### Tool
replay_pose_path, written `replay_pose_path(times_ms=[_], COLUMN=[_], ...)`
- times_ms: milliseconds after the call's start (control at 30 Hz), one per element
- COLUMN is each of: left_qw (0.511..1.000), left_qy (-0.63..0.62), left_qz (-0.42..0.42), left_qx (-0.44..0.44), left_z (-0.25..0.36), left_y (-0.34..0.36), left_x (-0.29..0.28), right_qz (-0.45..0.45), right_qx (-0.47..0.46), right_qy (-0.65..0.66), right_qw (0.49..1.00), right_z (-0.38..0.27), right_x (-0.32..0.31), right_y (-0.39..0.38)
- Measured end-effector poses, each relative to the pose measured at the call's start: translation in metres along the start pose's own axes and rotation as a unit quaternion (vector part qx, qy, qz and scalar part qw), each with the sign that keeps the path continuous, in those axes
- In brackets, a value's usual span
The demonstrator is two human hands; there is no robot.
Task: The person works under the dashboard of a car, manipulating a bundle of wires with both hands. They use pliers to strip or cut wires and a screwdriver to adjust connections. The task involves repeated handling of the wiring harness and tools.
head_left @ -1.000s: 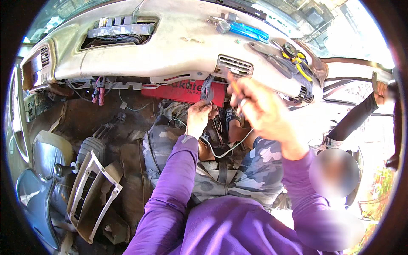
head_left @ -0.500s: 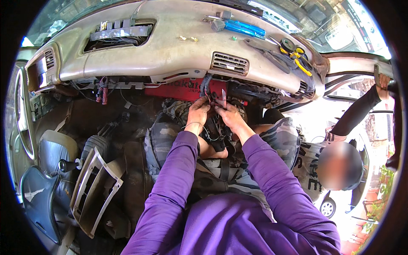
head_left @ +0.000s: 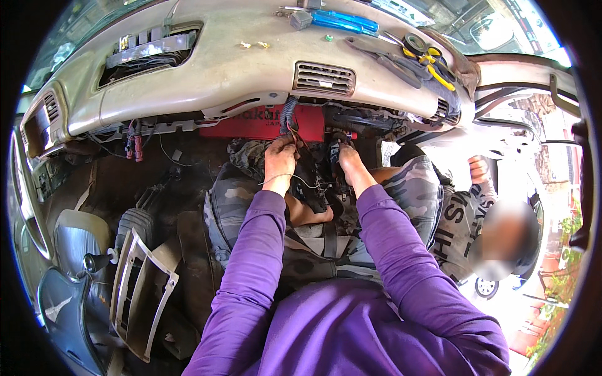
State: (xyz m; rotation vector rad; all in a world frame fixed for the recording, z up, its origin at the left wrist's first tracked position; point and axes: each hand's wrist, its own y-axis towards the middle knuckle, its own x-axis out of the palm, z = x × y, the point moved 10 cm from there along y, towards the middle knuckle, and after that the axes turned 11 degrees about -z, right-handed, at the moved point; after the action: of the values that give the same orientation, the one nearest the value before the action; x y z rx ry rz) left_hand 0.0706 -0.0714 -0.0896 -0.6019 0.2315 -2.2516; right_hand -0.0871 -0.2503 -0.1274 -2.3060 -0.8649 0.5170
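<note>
Below the dashboard, my left hand (head_left: pixel 280 161) grips dark wires (head_left: pixel 297 143) at the lower end of a grey corrugated conduit (head_left: pixel 288 113). A thin pale wire crosses below it. My right hand (head_left: pixel 348 160) is a short way to the right, fingers curled around something dark and hard to make out. A red panel (head_left: pixel 238 128) lies behind the hands, and a tangle of black wiring (head_left: pixel 307 178) hangs between them, over camouflage-clad legs (head_left: pixel 407 194).
Pliers and other tools (head_left: pixel 417 66), with blue-handled ones (head_left: pixel 345 22), lie on the dashboard (head_left: pixel 232 69). A loose trim frame (head_left: pixel 144 294) sits beside the gear lever (head_left: pixel 94 262). Another person (head_left: pixel 458 225) leans in at the open right doorway.
My right hand came down from a raised, blurred position to the wiring, then moved slightly rightward; the blade seen in it is hidden. The other person's hand left the door frame and lowered.
</note>
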Motion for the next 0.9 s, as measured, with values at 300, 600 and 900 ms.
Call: replay_pose_path(times_ms=[300,600,900], left_qw=[1.000,0.975,0.996], left_qy=[-0.005,-0.217,-0.067], left_qz=[0.006,-0.020,0.039], left_qx=[-0.019,-0.042,-0.042], left_z=[0.007,-0.005,0.005], left_y=[-0.003,-0.013,-0.016], left_x=[0.023,-0.002,-0.001], right_qz=[-0.289,-0.180,0.050], right_qx=[0.277,0.153,0.023], right_qy=[-0.487,-0.549,-0.253], right_qw=[0.776,0.802,0.966], right_z=[0.177,0.125,0.122], right_x=[-0.015,0.020,0.011], right_y=[0.155,0.067,0.138])
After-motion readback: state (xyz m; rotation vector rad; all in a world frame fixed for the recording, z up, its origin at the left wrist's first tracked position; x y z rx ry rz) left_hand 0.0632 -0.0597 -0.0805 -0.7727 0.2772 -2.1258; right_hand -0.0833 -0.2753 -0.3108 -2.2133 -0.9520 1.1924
